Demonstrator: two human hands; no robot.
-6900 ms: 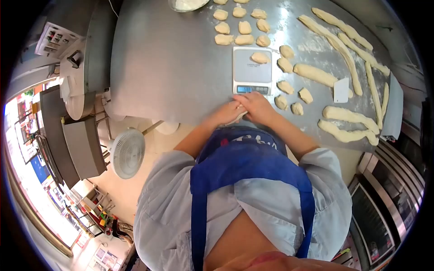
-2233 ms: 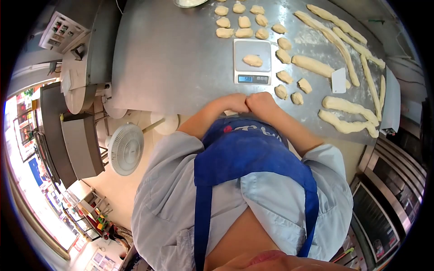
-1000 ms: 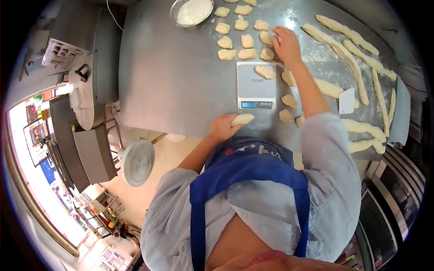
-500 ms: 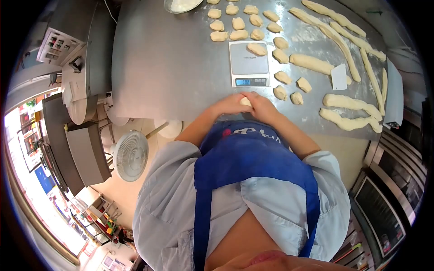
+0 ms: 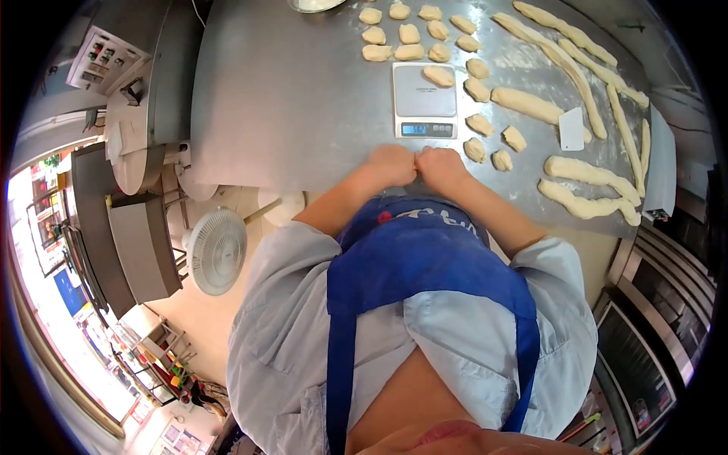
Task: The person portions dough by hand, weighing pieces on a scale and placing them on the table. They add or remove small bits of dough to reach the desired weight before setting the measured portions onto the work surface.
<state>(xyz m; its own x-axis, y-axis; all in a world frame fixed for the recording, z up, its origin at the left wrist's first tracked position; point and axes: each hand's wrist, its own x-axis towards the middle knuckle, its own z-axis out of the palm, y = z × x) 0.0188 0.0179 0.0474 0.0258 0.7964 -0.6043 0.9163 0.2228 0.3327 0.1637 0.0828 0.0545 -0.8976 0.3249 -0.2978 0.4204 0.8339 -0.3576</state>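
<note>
My left hand (image 5: 393, 165) and my right hand (image 5: 442, 168) are closed and pressed side by side, knuckles up, just above the table's near edge. The piece of dough between them is covered by my fingers at this moment. Just beyond my hands stands a white kitchen scale (image 5: 425, 101) with a lit display. A lump of dough (image 5: 438, 75) rests on the upper right of its plate. To the right of the scale lie several small dough pieces, the nearest being one piece (image 5: 475, 149) close to my right hand.
A steel table (image 5: 288, 98) spreads out before me. Rows of dough pieces (image 5: 409, 33) lie behind the scale. On the right are long dough strips (image 5: 584, 176), a thick dough roll (image 5: 525, 104) and a white scraper (image 5: 571, 129). A bowl (image 5: 315, 4) stands at the back.
My hands have turned from loosely cupping the dough piece to closed fists side by side. The dough that showed between them is now hidden. The view has shifted slightly.
</note>
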